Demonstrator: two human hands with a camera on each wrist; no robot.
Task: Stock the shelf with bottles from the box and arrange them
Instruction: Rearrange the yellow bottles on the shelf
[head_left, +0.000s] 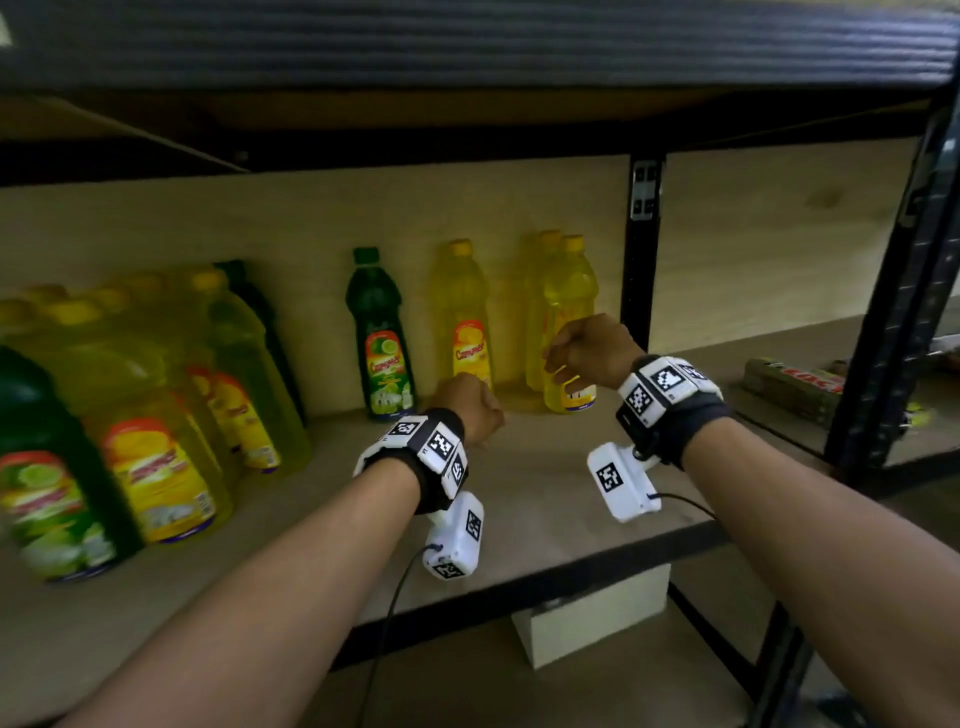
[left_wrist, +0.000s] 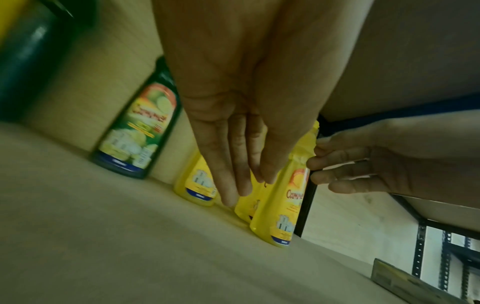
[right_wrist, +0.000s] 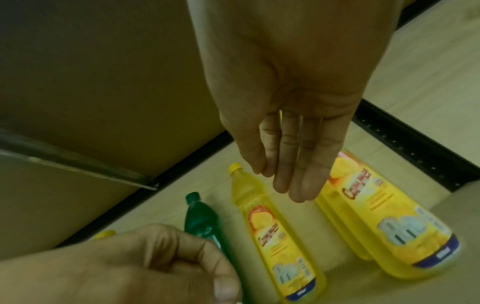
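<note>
Neither grip holds anything: left hand (head_left: 470, 402) and right hand (head_left: 589, 351) hang slack. Risk: knuckles topple yellow bottle (head_left: 569, 332) into neighbours.

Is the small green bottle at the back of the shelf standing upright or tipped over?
Upright. The green bottle stands on its base on the shelf, cap on top, against the back panel.

three lone yellow bottles (head_left: 461, 312), one lone green bottle (head_left: 379, 338), two hands (head_left: 470, 405)
</note>
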